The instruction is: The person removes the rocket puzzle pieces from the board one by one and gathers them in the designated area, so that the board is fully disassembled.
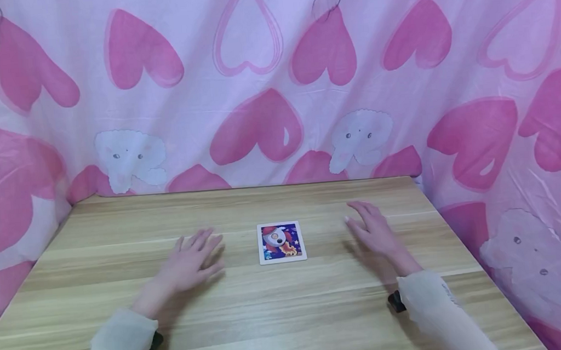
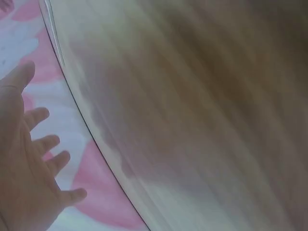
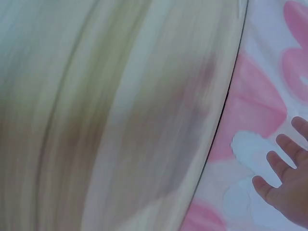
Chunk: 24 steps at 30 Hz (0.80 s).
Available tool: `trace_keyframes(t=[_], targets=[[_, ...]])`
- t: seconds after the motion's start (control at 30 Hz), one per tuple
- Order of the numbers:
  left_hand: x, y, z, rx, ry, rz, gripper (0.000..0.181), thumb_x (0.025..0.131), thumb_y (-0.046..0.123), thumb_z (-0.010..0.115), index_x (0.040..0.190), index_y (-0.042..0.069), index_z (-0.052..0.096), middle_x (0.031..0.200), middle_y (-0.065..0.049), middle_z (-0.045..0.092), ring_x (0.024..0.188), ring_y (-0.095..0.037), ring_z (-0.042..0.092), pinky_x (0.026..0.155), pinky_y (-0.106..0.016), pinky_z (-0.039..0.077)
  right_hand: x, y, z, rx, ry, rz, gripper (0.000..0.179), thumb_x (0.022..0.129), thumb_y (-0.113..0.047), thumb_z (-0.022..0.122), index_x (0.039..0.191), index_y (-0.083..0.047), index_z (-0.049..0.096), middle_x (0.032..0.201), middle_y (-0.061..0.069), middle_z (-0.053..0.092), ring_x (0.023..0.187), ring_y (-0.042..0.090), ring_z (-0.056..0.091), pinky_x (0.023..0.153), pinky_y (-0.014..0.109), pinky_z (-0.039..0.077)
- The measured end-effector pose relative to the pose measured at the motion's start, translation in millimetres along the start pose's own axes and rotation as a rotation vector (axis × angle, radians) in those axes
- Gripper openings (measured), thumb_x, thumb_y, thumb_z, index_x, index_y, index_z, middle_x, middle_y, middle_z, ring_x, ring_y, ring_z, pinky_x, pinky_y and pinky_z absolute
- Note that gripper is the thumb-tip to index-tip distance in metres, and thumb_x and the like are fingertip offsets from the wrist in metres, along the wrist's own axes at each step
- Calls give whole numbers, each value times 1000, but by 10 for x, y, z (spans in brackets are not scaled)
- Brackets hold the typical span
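A white-bordered card [image 1: 282, 242] with a picture of a red and white rocket on a dark blue starry ground lies flat on the wooden table, between the two hands in the head view. To its left the left hand [image 1: 192, 262] hovers over the table, fingers spread and empty. On the other side the right hand [image 1: 375, 232] is raised above the wood, its fingers loosely extended and holding nothing. Both hands stay apart from the card. The left wrist view shows the left hand [image 2: 24, 154] with fingers splayed; the right wrist view shows part of the right hand [image 3: 288, 183].
The wood-grain table [image 1: 272, 318] reaches back to a pink and white curtain [image 1: 256, 116] printed with hearts and animal figures, which also hangs along both sides. A small dark device [image 1: 396, 301] sits at the right cuff, another [image 1: 154, 343] at the left cuff.
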<state>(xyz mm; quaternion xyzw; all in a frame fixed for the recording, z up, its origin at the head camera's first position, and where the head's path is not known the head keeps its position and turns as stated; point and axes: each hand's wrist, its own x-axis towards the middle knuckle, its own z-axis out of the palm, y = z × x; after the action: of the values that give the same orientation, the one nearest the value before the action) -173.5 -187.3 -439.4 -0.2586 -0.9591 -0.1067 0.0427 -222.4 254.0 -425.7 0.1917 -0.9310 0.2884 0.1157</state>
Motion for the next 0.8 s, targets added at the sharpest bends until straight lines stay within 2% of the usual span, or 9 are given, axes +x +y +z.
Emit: trace_keyframes(t=[0.17,0.33,0.57,0.8], targets=[[29,138,70,-44,-44,76,61,85,48,48,135,14,38,139,-13,28,125,-31,24,96,-57,15,84,-131,161,160,45,-12,39,90,-18,52,123,1,47,122,18,44,115,31,34,93,48,26],[75,283,96,-64,-97,126,58,85,47,49,133,14,41,138,-13,31,124,-32,28,95,-56,19,155,-237,318,222,34,-6,33,88,-10,54,119,1,50,119,17,47,111,30,38,92,46,29],[132,444,94,-61,-151,170,60,84,47,51,133,14,41,137,-11,33,124,-30,28,95,-54,22,310,-399,495,289,-34,57,31,85,-5,57,116,-2,54,112,13,49,101,28,45,80,42,42],[200,572,106,-67,-169,238,61,84,48,51,133,14,41,137,-12,33,123,-31,29,95,-54,21,505,-561,684,269,-169,99,28,84,-5,56,112,-6,56,107,6,52,96,21,48,79,36,43]])
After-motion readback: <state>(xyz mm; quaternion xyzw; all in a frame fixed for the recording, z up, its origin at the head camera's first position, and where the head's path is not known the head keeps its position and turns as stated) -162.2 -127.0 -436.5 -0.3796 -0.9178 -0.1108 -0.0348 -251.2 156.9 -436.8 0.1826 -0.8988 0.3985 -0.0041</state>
